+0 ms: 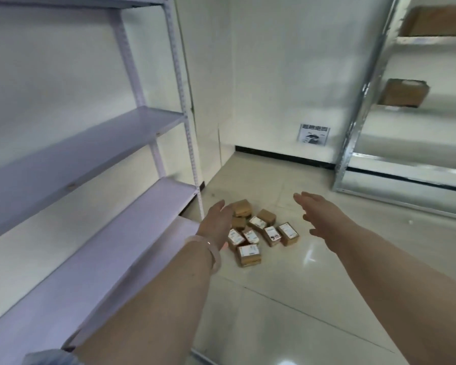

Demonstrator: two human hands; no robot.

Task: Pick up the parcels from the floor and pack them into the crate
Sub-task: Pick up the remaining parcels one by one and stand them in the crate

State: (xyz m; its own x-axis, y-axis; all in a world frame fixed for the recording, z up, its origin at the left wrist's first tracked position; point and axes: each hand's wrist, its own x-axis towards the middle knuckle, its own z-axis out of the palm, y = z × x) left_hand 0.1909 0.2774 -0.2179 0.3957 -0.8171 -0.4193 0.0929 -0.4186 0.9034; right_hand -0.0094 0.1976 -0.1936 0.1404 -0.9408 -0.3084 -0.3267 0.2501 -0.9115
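Observation:
Several small brown cardboard parcels (pixel 258 230), most with white labels on top, lie in a loose cluster on the pale tiled floor. My left hand (pixel 217 219) is stretched out above the cluster's left side, fingers apart and holding nothing; a pale bracelet sits on that wrist. To the right of the parcels my right hand (pixel 320 212) reaches forward, also empty with fingers spread. Both hands are well above the floor and touch no parcel. No crate is in view.
A white metal shelf unit (pixel 90 154) stands along the left, its lower boards close to my left arm. A grey metal rack (pixel 358 127) at the right holds cardboard boxes (pixel 403 93). White walls with a small poster (pixel 313 134) close off the back.

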